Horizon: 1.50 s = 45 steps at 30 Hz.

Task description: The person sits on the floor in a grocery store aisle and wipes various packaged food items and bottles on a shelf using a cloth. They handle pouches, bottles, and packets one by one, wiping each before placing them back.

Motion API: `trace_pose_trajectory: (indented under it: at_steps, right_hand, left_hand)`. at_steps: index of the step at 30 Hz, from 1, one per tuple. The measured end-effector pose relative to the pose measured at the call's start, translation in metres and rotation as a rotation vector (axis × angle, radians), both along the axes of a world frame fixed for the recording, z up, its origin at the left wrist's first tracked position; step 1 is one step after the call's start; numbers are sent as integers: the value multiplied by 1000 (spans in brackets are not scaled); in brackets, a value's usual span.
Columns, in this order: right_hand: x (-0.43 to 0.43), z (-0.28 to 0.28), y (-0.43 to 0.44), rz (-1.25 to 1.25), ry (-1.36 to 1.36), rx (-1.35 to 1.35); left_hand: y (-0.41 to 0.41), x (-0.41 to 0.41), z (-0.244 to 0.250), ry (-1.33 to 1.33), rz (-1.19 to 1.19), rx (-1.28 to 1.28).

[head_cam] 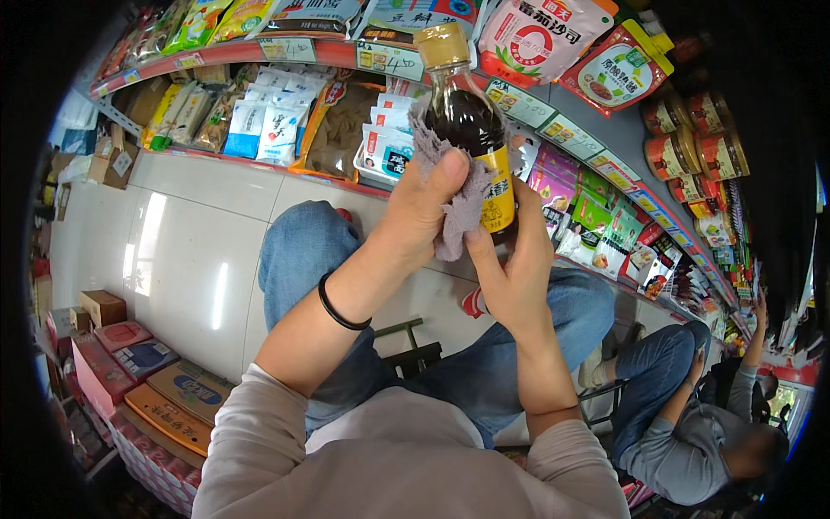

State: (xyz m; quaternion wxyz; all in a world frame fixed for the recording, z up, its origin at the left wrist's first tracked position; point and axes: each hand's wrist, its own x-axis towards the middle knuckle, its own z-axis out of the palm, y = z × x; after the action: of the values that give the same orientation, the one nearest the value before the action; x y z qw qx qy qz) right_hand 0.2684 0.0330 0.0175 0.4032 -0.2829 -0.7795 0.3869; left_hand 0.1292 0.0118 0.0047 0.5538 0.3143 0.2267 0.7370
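A glass bottle of dark liquid (pixel 463 120) with a gold cap and a yellow label is held up before the shelf, tilted slightly. My left hand (pixel 425 207) presses a crumpled greyish-purple cloth (pixel 463 207) against the bottle's left side, thumb on top. Around the bottle's lower right side and base are the fingers of my right hand (pixel 515 259), its thumb touching the cloth's lower edge. A black band circles my left wrist. Behind the bottle, the shelf edge (pixel 331 55) carries price tags.
Bagged seasonings (pixel 279 123) and pouches (pixel 545 39) fill the shelves, with stacked jars (pixel 674 156) at right. Cardboard boxes (pixel 175 402) stand at lower left on the tiled floor (pixel 194 227). Another person (pixel 687 441) sits at right, one arm raised to the shelf.
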Motion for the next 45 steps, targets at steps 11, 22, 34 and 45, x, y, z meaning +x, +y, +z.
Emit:
trace_pose_trajectory:
  at_steps: [11, 22, 34, 45]
  right_hand:
    - [3, -39, -4, -138, -116, 535]
    - [1, -26, -23, 726, 390, -1214]
    - [-9, -40, -16, -49, -75, 117]
    - [1, -32, -20, 924, 843, -1834]
  left_hand:
    - [5, -25, 11, -180, 168, -87]
    - [-5, -42, 2, -413, -109, 83]
    - [0, -37, 1, -155, 260, -336]
    - [10, -23, -1, -450, -104, 142]
